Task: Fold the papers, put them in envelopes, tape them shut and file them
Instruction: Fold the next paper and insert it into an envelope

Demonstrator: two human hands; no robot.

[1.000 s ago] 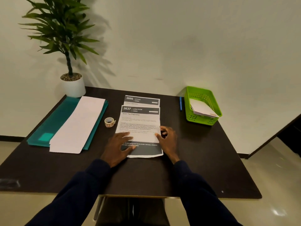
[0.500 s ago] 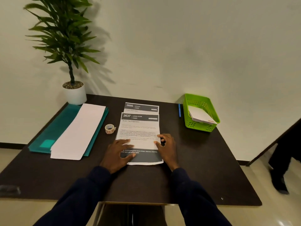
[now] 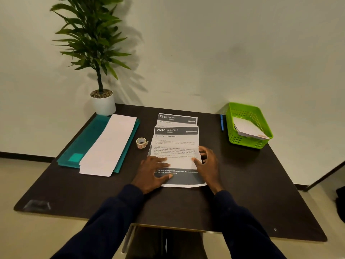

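Envelopes (image 3: 108, 144) sit in a white stack on the teal folders (image 3: 84, 144) at the left side of the table (image 3: 242, 184), with a potted plant (image 3: 103, 103) behind them in the far corner. Just right of the stack stands a small tape roll (image 3: 141, 143), apart from the papers. At the middle lies the top paper (image 3: 175, 139), headed 2637 Living Room, flat on the table and overlapping a second paper (image 3: 177, 119), headed 2666 Kitchen, whose top strip shows beyond it. My left hand (image 3: 151, 172) lies flat on the top paper's near left part, fingers spread and straight, pressing it down and gripping nothing. My right hand (image 3: 207, 165) is at the same sheet's right edge: the thumb rests on the page and the fingers curl beside the edge, but whether they pinch it I cannot tell. Further right a blue pen (image 3: 221, 123) lies just beside a green basket (image 3: 248, 111), which holds a white flat piece (image 3: 246, 128) leaning inside.
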